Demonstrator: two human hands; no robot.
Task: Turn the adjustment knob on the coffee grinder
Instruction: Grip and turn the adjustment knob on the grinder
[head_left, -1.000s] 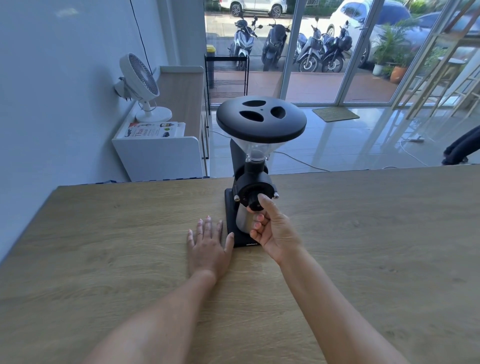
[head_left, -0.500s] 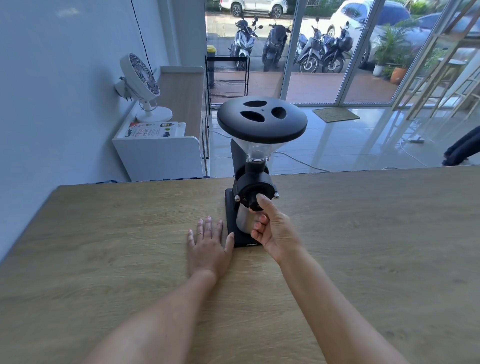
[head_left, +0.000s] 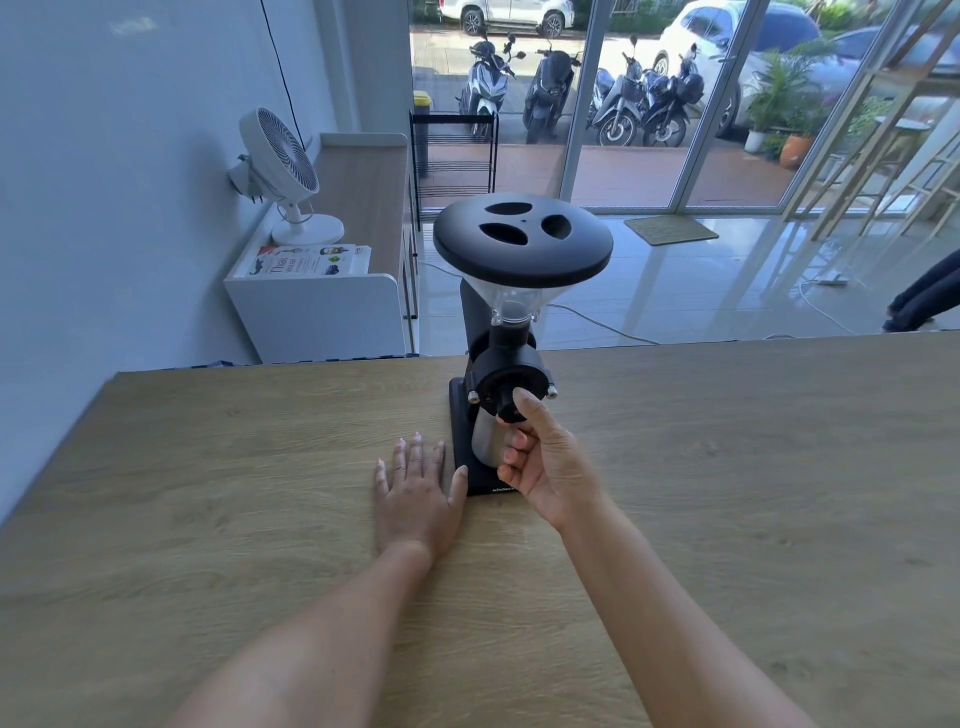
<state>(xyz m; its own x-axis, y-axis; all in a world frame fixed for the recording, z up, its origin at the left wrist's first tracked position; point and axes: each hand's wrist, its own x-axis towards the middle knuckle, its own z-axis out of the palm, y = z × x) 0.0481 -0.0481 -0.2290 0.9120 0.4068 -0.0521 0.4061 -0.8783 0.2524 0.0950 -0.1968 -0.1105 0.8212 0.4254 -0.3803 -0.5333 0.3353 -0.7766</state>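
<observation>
Knob pinched at the frame's centre; almost nothing is altered from the earlier views.

The adjustment knob (head_left: 508, 404) on the coffee grinder (head_left: 511, 332) is gripped by the right hand (head_left: 545, 457), thumb on top and fingers curled beneath, as half a second ago, so any turn is judged slight. The left hand (head_left: 418, 493) is laid flat, fingers spread, holding nothing, just beside the grinder's base. A bare wooden table (head_left: 727, 467) fills the lower frame; a white fan (head_left: 283, 161) is seen at upper left, parked scooters (head_left: 571, 88) beyond glass doors at top.
</observation>
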